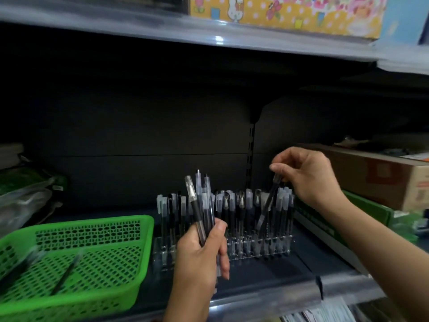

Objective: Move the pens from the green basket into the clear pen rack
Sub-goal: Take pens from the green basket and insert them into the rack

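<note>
The pen (267, 206) in play hangs tilted over the right end of the rack (255, 251), its lower end down among the pens already standing there. The right hand (311, 180) pinches it by the top between thumb and fingertips. To seat it well, I would bring it upright first, line the tip up with a free hole, then let it slide straight down rather than push. At this slant it looks likely to knock its neighbours or land in a taken slot. Which hole is free I cannot tell, as the rack's base is clear plastic and blurred. In front of the rack's left end, the left hand (202, 256) is wrapped round a bundle (200, 205) of several more pens, held upright and fanned. It would help to keep that bundle low and off the rack so the two don't tangle. Left of the rack sits the green basket (92, 223) with a few loose pens (65, 274) lying on its floor, so the job looks partly done. Right of the rack lies a green box (371, 210) with a pale line of print too smeared to read. Above that box is a carton (383, 180) showing a large red letter, perhaps a D. High above the rack, a yellow box (301, 15) carries a cartoon rabbit and flowers, with no words I can make out.
</note>
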